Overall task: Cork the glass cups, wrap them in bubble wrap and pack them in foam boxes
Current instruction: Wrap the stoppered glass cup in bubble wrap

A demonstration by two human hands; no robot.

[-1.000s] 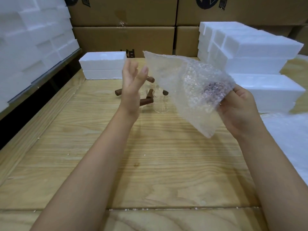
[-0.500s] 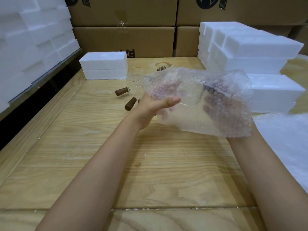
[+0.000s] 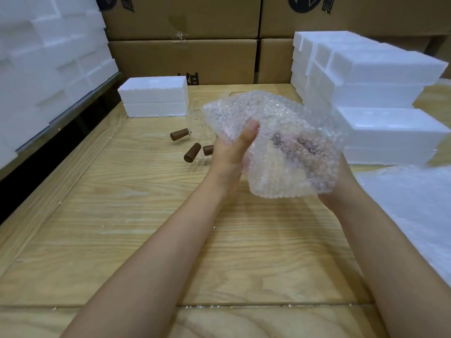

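Above the middle of the table, head view: both hands are holding a crumpled wrap in the air, clear of the wood. That is probably so the sheet can be turned and folded freely.

The left hand is pinching the wrap's near left edge, thumb on top and fingers under, likely pinning a fold. The right hand is cradling the bundle from below. Its fingers are veiled by bubbles, so its grip cannot be told. A dark shape is showing through the wrap; whether it is a cork or fingers is unclear.

Beyond the left hand, clear cups are standing uncorked. Loose corks are lying just beside them, within easy reach.

A foam box is waiting at the back left. More foam is sitting stacked on the right, and spare sheets are lying nearer.
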